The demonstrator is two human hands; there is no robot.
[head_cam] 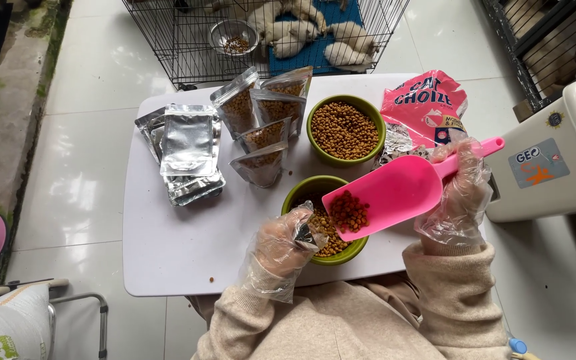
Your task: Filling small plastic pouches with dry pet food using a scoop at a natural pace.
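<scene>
While gloved, scoop [385, 193] over bowl [321, 189].

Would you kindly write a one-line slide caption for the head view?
Gloved right hand holds a pink scoop of kibble over a green bowl; left hand holds a pouch.

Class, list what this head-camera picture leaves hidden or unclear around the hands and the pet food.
- Small silver pouch: mostly covered by gloved left hand.
- Near green bowl: contents partly behind pink plastic scoop in right hand.
- Pink food bag: lower part hidden by right hand.
- Caged animals: cut by top edge.
</scene>
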